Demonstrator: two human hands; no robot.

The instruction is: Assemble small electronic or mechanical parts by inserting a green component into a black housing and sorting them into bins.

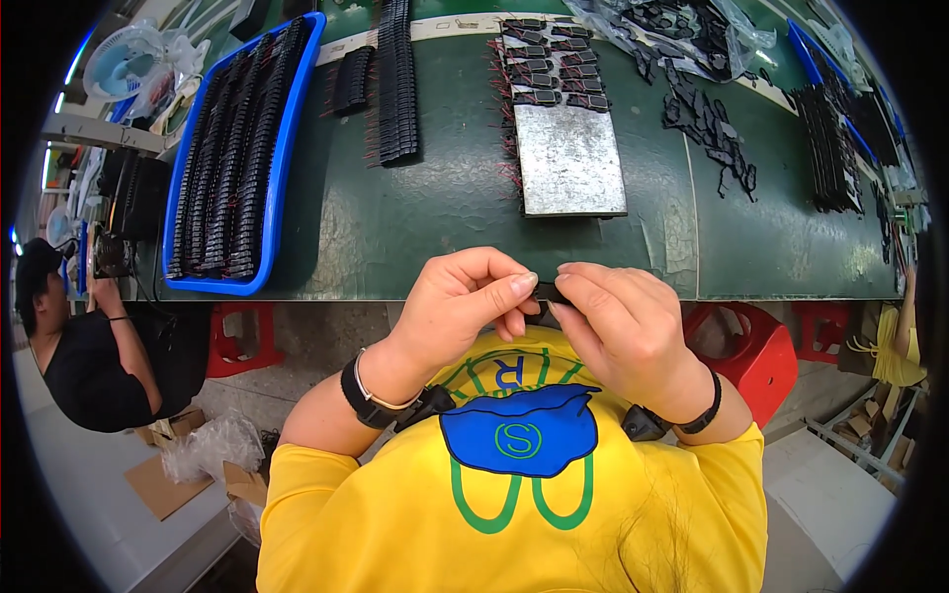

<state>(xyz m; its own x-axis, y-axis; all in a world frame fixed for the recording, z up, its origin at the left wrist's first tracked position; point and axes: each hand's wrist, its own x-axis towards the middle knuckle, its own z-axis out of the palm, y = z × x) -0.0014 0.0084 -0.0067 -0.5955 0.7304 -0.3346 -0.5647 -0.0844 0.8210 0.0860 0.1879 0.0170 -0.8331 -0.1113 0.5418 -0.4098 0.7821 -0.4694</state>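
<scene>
Here, a small black part (545, 293) is pinched by the fingertips of the left hand (465, 299) and right hand (625, 318), apparently being adjusted, with a steady grip probably needed next.

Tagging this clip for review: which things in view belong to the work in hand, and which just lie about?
Probably the work's:
- black piece in the fingers
- metal plate
- blue tray

Probably lying about:
- cardboard sheet
- red stools
- fan

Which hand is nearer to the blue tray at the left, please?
Left. The left hand is to the right of the blue tray; the right hand is farther right.
</scene>
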